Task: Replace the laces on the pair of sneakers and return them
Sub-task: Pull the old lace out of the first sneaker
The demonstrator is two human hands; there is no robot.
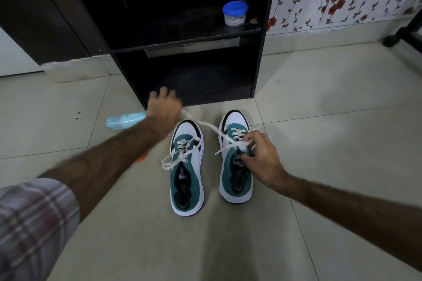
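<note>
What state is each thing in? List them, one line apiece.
Left sneaker: upright on the floor, lace loosely threaded, ends hanging free.
Right sneaker: upright on the floor, partly laced.
White lace: stretched taut between both hands.
Left hand: grips the lace's far end.
Right hand: pinches the lace at the right sneaker.
Blue-lidded jar: closed, on the shelf.
Bottle: lying on the floor.

Left hand (163, 107) blurred, its lace grip perhaps hidden.

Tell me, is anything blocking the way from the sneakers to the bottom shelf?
Nothing visible does. The green-and-white sneakers stand on bare tile just before the dark cabinet's bottom shelf. The pale blue plastic bottle lies off to the left.
</note>
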